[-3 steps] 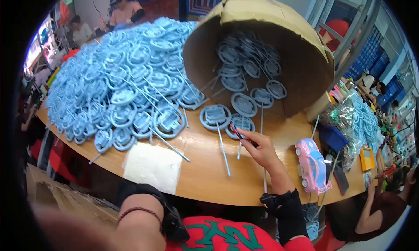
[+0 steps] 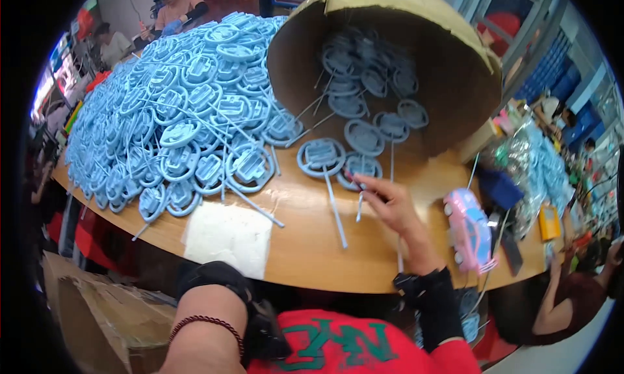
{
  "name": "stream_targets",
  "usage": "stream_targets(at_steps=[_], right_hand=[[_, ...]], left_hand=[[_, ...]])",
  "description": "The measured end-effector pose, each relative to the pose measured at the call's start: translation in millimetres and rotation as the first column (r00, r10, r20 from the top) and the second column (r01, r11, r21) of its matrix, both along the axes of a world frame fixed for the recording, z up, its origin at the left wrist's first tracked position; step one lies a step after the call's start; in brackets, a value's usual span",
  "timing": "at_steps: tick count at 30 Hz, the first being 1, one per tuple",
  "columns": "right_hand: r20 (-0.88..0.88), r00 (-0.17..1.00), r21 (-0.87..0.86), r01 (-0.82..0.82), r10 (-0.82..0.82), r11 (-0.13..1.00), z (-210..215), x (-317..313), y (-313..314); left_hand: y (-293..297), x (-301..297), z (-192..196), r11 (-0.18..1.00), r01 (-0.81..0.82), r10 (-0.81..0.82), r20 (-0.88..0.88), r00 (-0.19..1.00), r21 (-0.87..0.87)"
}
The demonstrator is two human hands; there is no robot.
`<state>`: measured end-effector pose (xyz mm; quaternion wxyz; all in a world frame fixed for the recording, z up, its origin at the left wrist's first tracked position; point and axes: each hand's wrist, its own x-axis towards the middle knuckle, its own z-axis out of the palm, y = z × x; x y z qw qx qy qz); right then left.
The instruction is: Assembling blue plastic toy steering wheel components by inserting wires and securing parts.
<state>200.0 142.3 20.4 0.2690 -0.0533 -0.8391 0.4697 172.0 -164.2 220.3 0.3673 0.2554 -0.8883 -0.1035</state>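
Observation:
My right hand (image 2: 393,208) is over the table, thumb and fingers pinched on a small thin red-and-dark piece (image 2: 354,179), too blurred to name. Its tip is at a light-blue, steering-wheel-shaped plastic part (image 2: 364,166) with a thin pale stem; whether they touch I cannot tell. Beside it lies another such part (image 2: 320,156), its stem pointing towards me. Of my left arm only the forearm (image 2: 205,309) shows, with a black band and a braided bracelet; the hand is out of view.
A large heap of light-blue parts (image 2: 195,107) covers the table's left side. More spill from a tipped cardboard box (image 2: 448,68). A white sheet (image 2: 227,237) lies at the front edge. Right stand a pink-and-blue toy car (image 2: 469,227) and a dark blue bin (image 2: 499,187). Other people sit around.
The whole view has shifted slightly. A blurred patch of skin at the lower left has gone out of view. My right hand stays pinched near the same blue part.

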Motion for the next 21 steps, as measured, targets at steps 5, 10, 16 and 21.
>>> stream_targets(at_steps=[5,10,16,21], right_hand=[[0.059,0.998,-0.039,-0.034,0.037,0.999,-0.4,-10.3,-8.4],[0.077,0.994,-0.017,-0.075,0.076,0.997,3.1,-11.9,-30.5],[0.115,0.993,-0.023,-0.022,0.025,0.999,2.9,-1.5,-23.5],[0.138,0.990,-0.032,-0.008,0.013,0.999,5.0,-3.0,9.1]], left_hand=[[-76.1,12.8,-25.8,0.948,-0.098,0.083,-0.063,0.995,-0.302],[-70.1,24.5,-37.9,0.840,-0.229,0.171,-0.161,0.972,-0.492],[-62.3,18.7,-47.7,0.664,-0.305,0.160,-0.269,0.950,-0.683],[-23.4,30.7,-68.8,0.437,-0.404,0.135,-0.385,0.913,-0.804]])
